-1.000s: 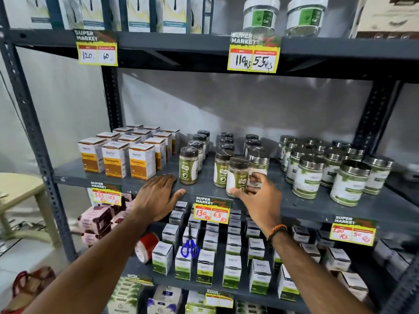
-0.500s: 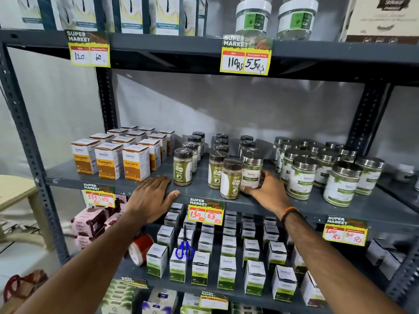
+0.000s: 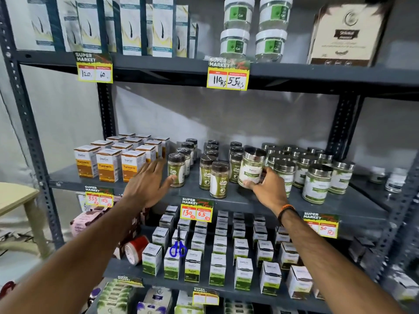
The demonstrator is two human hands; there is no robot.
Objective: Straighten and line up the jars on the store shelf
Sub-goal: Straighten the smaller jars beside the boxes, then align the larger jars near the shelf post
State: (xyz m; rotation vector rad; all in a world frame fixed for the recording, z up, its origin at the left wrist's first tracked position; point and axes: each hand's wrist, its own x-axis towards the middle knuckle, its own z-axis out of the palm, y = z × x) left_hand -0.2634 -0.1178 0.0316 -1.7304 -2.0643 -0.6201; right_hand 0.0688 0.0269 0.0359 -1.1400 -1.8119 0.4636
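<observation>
Right hand (image 3: pixel 268 189) is wrapped around a steel-lidded jar (image 3: pixel 251 167), gripping it low on its body and holding it tilted, raised off the grey shelf (image 3: pixel 340 205), between the brown-capped bottles and the steel-lidded cluster (image 3: pixel 317 173). Left hand (image 3: pixel 147 184) is spread open, fingers splayed, holding nothing, thumb touching the front-left brown-capped jar (image 3: pixel 176 169). 1 brown-capped jar (image 3: pixel 219 179) stands forward of its neighbours, out of line. Turmeric boxes (image 3: pixel 108 165) sit in rows at the left end.
</observation>
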